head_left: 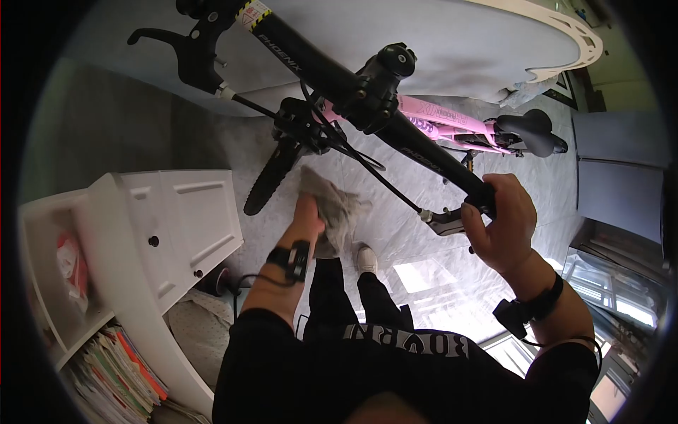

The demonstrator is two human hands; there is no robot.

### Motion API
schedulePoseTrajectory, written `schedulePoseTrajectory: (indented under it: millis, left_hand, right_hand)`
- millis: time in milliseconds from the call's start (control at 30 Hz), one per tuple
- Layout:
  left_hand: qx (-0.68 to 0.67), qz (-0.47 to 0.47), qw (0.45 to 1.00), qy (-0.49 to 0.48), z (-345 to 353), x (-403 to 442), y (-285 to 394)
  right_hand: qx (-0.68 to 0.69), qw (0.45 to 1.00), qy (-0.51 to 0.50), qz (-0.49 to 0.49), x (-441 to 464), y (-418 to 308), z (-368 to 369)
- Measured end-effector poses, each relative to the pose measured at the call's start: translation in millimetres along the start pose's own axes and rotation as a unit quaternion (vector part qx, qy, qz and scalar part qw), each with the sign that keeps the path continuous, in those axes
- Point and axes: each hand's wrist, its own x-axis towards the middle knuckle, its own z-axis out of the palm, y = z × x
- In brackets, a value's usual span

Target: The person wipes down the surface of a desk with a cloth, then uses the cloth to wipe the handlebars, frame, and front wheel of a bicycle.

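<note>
A pink bicycle [441, 116] with a black handlebar [332, 74] stands in front of me, its front wheel [272, 177] turned to the left. My right hand [508, 222] is wrapped round the grip at the right end of the handlebar, with the thumb near the brake lever [446, 222]. Low beside the front wheel, my left hand [308, 215] holds a grey-beige cloth [335, 212] that hangs down in loose folds. The cloth covers part of its fingers. At the upper left, the other brake lever [176, 53] is untouched.
A white cabinet [201, 205] with dark knobs stands at the left, with books and papers [116, 374] on its lower shelf. Behind the bicycle is a grey padded surface with a cream edge [558, 32]. Grey tiles [395, 212] cover the floor; my shoe [366, 259] rests there.
</note>
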Motion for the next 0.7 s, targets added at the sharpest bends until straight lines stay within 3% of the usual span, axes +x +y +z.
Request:
schedulePoseTrajectory:
  millis: [67, 167, 200, 233, 300, 400, 433, 500, 533, 567, 633, 667, 700]
  left_hand:
    - [0.066, 0.07, 0.995, 0.03, 2.3, 45.5, 1.8]
    - [0.012, 0.028, 0.999, 0.029, 8.6, 96.7, 11.8]
    - [0.213, 0.173, 0.961, 0.02, -2.7, 107.1, 7.7]
    - [0.401, 0.307, 0.863, 0.011, -25.4, 127.3, -1.0]
    - [0.652, 0.373, 0.66, 0.02, -37.6, 129.7, -3.3]
    - [0.861, 0.2, 0.463, 0.061, -16.3, 86.4, 2.2]
    - [0.86, 0.19, 0.468, 0.066, -25.5, 84.4, -2.9]
    - [0.811, 0.205, 0.541, 0.085, -62.1, 101.2, -19.6]
    - [0.779, 0.213, 0.582, 0.098, -80.2, 113.4, -27.2]
    - [0.71, 0.237, 0.655, 0.103, -108.2, 140.0, -36.5]
    - [0.441, 0.291, 0.847, 0.057, -173.4, 221.6, -60.0]
    - [0.233, 0.193, 0.953, 0.023, -146.4, 203.9, -42.0]
    - [-0.002, 0.098, 0.995, 0.036, -117.3, 184.9, -23.0]
  right_hand:
    - [-0.003, 1.0, -0.006, 0.0, 0.9, -1.2, -1.3]
    - [-0.007, 1.0, -0.013, 0.0, 1.0, -0.6, -1.4]
    - [-0.008, 1.0, -0.015, 0.001, 0.4, -0.1, -1.1]
    - [-0.005, 1.0, -0.009, 0.0, 0.1, 0.1, 0.1]
    - [-0.007, 1.0, -0.018, -0.001, -0.3, -0.4, -0.3]
    - [-0.01, 1.0, -0.029, 0.003, -1.8, 0.2, -2.1]
    - [-0.012, 0.999, -0.032, 0.005, -1.3, 0.6, -2.2]
    - [-0.013, 1.0, -0.025, -0.006, -1.8, 2.9, -1.2]
    - [-0.012, 1.0, -0.024, -0.009, -3.3, 2.9, -0.7]
    - [-0.005, 1.0, -0.03, -0.004, -4.4, 3.0, -0.7]
    - [0.01, 0.999, -0.04, 0.005, -5.0, 4.2, -0.8]
    - [0.012, 0.999, -0.045, 0.009, -5.6, 4.7, -1.1]
    - [0.013, 0.999, -0.05, 0.013, -6.7, 5.0, -1.9]
